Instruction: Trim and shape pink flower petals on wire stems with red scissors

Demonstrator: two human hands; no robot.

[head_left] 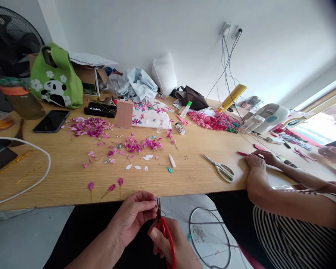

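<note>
Just over the front edge of the table, my left hand [134, 215] pinches a small wired flower petal between thumb and fingertips. Most of it is hidden, but a thin golden wire shows at the blades. My right hand [169, 239] is closed round red-handled scissors [168, 235], whose dark blades point up and touch or nearly touch my left fingertips. On the table's edge beyond lie three magenta petals on yellow wires, among them one petal [91, 185] at the left. White leaf-shaped pieces [137, 167] and a white pen-like tube [172, 161] lie farther back.
Loose magenta petals [89, 127] cover the table's middle left, near a phone [50, 121]. Larger scissors [224, 172] lie right of centre. A co-worker's hands [256, 160] work at the right. A sewing machine [268, 117] stands behind them. A white cable [49, 164] curves at left.
</note>
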